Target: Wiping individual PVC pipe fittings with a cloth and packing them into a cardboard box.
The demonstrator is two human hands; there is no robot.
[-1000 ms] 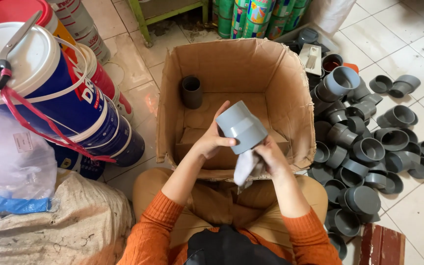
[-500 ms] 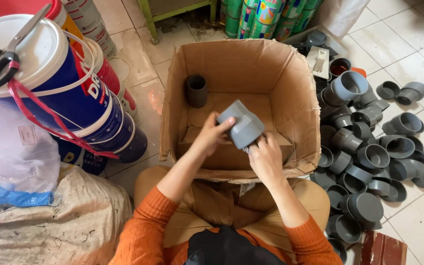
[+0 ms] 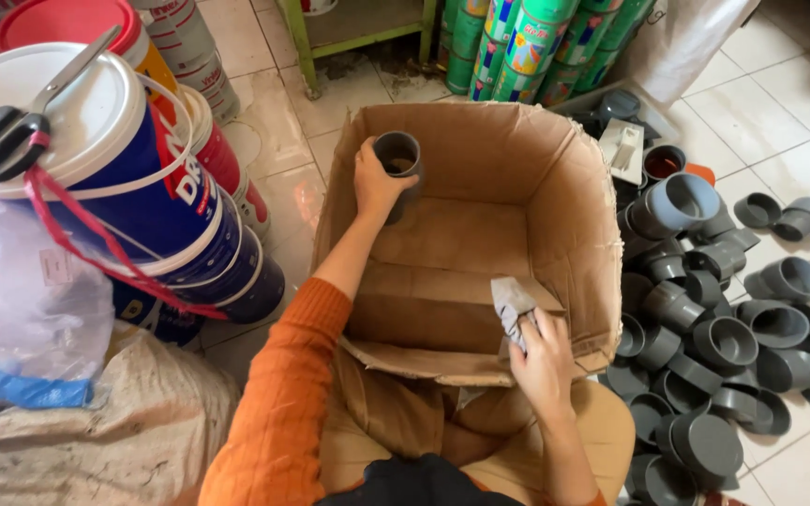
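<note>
A grey fitting [image 3: 397, 155] stands upright in the box's [image 3: 569, 215] far left corner, gripped around its side by the left hand [image 3: 377, 183]. The right hand [image 3: 544, 361] is closed on a crumpled rag [image 3: 512, 305] at the box's near edge. More fittings [image 3: 724, 328] lie piled beside the box's right wall.

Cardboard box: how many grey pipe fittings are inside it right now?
1. A grey pipe fitting stands in the far-left corner of the cardboard box, held by the left hand. Others could be hidden behind the near flap.
</note>
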